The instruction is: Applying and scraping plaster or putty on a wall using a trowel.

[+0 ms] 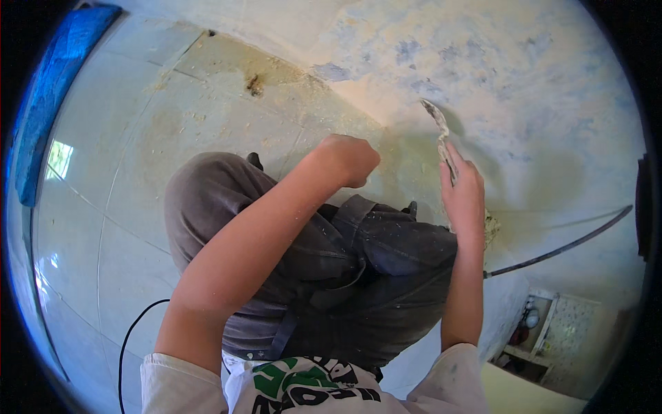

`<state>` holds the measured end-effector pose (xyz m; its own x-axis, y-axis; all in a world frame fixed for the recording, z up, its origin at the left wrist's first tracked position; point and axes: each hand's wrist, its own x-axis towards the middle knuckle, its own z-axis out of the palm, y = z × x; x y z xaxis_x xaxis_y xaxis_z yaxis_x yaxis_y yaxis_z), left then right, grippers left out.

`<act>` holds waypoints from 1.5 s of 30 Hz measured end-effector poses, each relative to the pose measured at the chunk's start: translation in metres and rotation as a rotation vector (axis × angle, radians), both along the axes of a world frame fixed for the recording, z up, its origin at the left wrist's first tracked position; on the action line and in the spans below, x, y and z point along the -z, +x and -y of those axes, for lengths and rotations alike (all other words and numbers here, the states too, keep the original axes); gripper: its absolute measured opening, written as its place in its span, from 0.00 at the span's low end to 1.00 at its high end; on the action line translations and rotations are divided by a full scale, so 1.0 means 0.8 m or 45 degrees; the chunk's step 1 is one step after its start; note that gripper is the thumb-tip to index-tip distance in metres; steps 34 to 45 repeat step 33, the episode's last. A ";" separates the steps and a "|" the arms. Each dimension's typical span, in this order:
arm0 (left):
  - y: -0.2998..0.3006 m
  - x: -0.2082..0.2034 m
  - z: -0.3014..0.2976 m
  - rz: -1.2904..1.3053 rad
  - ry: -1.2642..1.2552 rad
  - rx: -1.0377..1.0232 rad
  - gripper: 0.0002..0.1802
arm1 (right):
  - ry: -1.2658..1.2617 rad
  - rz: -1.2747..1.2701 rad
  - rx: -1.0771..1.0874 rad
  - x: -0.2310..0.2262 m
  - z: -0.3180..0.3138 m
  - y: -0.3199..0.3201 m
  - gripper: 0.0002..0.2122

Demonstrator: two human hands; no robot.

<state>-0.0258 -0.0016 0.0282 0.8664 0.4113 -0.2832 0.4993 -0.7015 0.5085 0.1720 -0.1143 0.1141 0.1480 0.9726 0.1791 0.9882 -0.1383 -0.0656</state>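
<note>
My right hand point(464, 193) grips a trowel-like tool point(438, 124) caked with pale, dried material. Its narrow, curved metal end points up and away, close to the patchy wall point(476, 90). Whether the tip touches the wall is hard to make out. My left hand point(348, 160) is closed in a fist above my knees, apart from the wall; whatever its fingers may hold is hidden. Behind my right wrist a crumbly, pale yellowish clump point(492, 229) shows in part.
Pale tiles point(131, 145) carry scattered crumbs and a dark stain point(255, 85) near the wall's foot. A blue covered object point(58, 90) stands at far left. A dark hose point(562, 245) runs at right; a thin black cable point(131, 331) lies lower left. Shelves point(531, 338) are lower right.
</note>
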 end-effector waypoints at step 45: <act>0.052 0.011 -0.014 -0.044 -0.044 0.270 0.26 | -0.382 -0.171 0.220 0.077 -0.033 0.035 0.24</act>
